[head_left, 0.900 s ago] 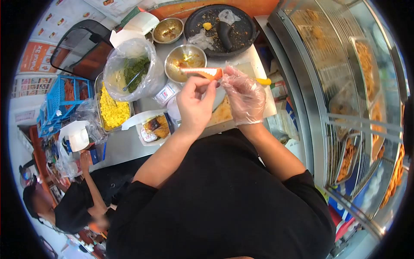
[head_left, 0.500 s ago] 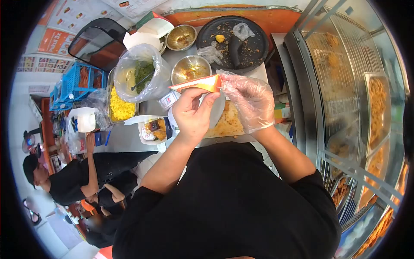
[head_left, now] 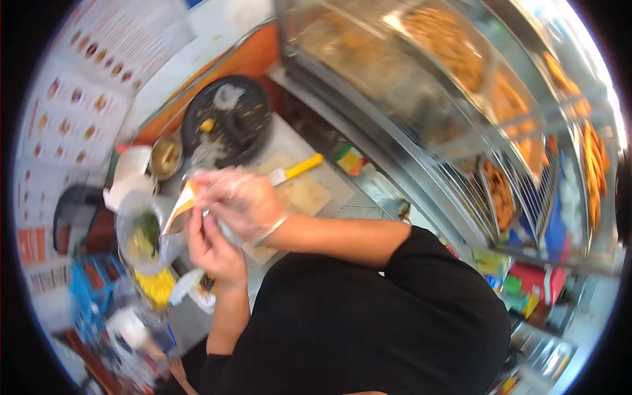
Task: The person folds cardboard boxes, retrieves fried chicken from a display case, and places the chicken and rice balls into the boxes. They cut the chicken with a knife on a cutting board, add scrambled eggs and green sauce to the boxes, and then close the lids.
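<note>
An orange-and-white paper sleeve (head_left: 179, 209), blurred and seen edge-on, is held up over the counter between my two hands. My bare left hand (head_left: 216, 249) pinches its lower end with thumb and fingers. In a clear plastic glove, my right hand (head_left: 245, 203) is closed at the sleeve's upper end, its fingertips partly smeared by motion. Below and behind the gloved hand lies a cutting board (head_left: 309, 192), with a yellow-handled knife (head_left: 303, 167) on it. Beside the sleeve stands a plastic-lined tub (head_left: 135, 247) with green leaves inside.
A round black tray (head_left: 253, 135) with crumbs and plastic scraps sits at the back, near a metal bowl (head_left: 166, 158). Yellow food (head_left: 157, 287) and an opened white food box (head_left: 197, 289) are front left. A glass-sided food cabinet (head_left: 368, 99) borders the right.
The view has swung right, so the cabinet fills more of it. My hands, still on the sleeve, have drawn closer together and turned. The yellow-handled knife now shows.
</note>
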{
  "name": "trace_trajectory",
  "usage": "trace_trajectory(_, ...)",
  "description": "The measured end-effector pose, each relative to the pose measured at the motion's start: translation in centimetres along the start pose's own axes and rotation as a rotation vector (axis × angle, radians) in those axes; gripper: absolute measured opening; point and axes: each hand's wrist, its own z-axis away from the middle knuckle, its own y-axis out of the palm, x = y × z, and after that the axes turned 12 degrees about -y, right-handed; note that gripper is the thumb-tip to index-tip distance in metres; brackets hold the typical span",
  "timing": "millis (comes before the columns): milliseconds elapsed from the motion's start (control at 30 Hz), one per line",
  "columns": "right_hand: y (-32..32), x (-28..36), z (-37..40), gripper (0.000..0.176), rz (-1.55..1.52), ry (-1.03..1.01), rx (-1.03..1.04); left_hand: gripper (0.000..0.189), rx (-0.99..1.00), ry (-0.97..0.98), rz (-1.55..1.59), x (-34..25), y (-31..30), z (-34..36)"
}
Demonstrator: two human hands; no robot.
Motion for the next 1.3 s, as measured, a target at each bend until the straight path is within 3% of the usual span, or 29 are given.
trace_trajectory(67,1.1,1.1,1.0,0.025,0.077,-0.209,-0.080,0.034,0.051,-0.150,0.372,0.3,-0.3,0.9)
trace_trajectory(100,1.5,1.6,1.9,0.025,0.102,-0.232,-0.099,0.034,0.078,-0.127,0.386,0.1,-1.1,0.8)
trace_trajectory(167,2.7,2.0,4.2,0.035,0.445,-0.248,0.061,0.023,0.167,-0.549,0.810,-0.6,-2.9,0.1)
trace_trajectory(200,3.4,2.5,5.2,0.035,0.477,-0.269,0.040,0.023,0.205,-0.530,0.824,0.2,-3.8,-0.3)
trace_trajectory(267,4.4,3.5,7.6,0.041,-0.018,0.085,-0.132,0.016,0.354,-0.650,0.817,2.7,-5.4,-0.8)
trace_trajectory(333,3.9,3.1,10.1,0.040,0.167,0.002,-0.191,0.013,0.488,-0.649,0.832,2.6,-5.5,0.1)
trace_trajectory(400,3.0,4.6,11.8,0.040,0.168,0.472,-0.191,0.011,0.727,-0.793,0.753,3.1,-4.8,1.7)
trace_trajectory(467,1.7,6.1,13.8,0.040,0.146,0.447,-0.198,0.012,0.957,-0.803,0.703,3.5,-3.8,3.9)
trace_trajectory(533,-0.4,8.5,15.0,0.040,0.125,0.428,-0.202,0.014,0.960,-0.798,0.644,2.0,-2.7,6.1)
trace_trajectory(600,-2.1,11.7,15.6,0.041,-0.033,0.784,-0.329,0.017,1.077,-0.664,0.542,0.6,-3.0,6.9)
trace_trajectory(633,-2.1,11.6,16.2,0.041,-0.027,0.773,-0.346,0.019,1.066,-0.153,0.196,-1.7,-3.6,7.3)
trace_trajectory(667,-1.9,11.3,17.2,0.037,0.005,0.662,-0.606,0.021,0.988,0.350,-0.140,-2.9,-3.8,7.7)
trace_trajectory(700,-2.2,11.3,17.8,0.034,0.040,0.543,-0.858,0.030,1.043,0.257,-0.050,-2.4,-4.2,7.8)
trace_trajectory(733,-3.2,11.3,18.3,0.034,0.052,0.542,-0.864,0.030,1.052,0.259,-0.040,-2.1,-3.7,7.9)
trace_trajectory(800,-5.3,11.3,18.6,0.031,0.127,0.319,-0.952,0.037,0.833,0.035,0.049,-2.1,-2.4,7.8)
trace_trajectory(833,-6.6,12.0,19.0,0.029,0.163,0.306,-0.844,0.050,1.144,-0.185,-0.020,-0.1,-1.3,7.0)
trace_trajectory(867,-7.6,12.5,19.1,0.029,0.170,0.303,-0.845,0.050,1.149,-0.183,-0.015,1.8,-0.4,8.2)
trace_trajectory(933,-9.9,13.9,18.4,0.035,0.426,0.185,-0.549,0.053,1.376,-0.784,0.194,3.6,0.9,11.1)
trace_trajectory(967,-11.4,15.4,17.8,0.032,0.209,0.368,-0.477,0.057,1.339,-0.726,0.026,3.3,1.3,11.7)
trace_trajectory(1000,-14.3,15.4,17.1,0.032,0.219,0.350,-0.478,0.057,1.346,-0.706,0.034,1.7,2.4,12.7)
trace_trajectory(1067,-21.7,15.6,15.1,0.025,0.709,-0.219,-0.172,0.058,0.943,-1.053,0.448,-1.2,4.7,15.1)
trace_trajectory(1100,-26.1,17.0,13.4,0.021,1.003,-0.219,-0.144,0.054,1.019,-0.709,0.302,-1.5,4.6,15.0)
trace_trajectory(1167,-35.1,20.3,8.4,0.020,1.606,-0.119,-0.049,0.052,1.018,-0.661,0.362,0.1,5.2,15.1)
trace_trajectory(1200,-38.8,20.6,6.3,0.021,1.805,-0.006,-0.111,0.051,1.025,-0.584,0.435,0.3,6.1,15.3)
trace_trajectory(1267,-46.7,19.1,4.1,0.024,1.935,0.148,-0.180,0.045,1.092,-0.576,0.429,-2.4,7.1,15.7)
trace_trajectory(1300,-49.6,18.8,2.2,0.027,1.786,0.511,-0.103,0.045,1.111,-0.796,0.498,-3.1,7.6,16.2)
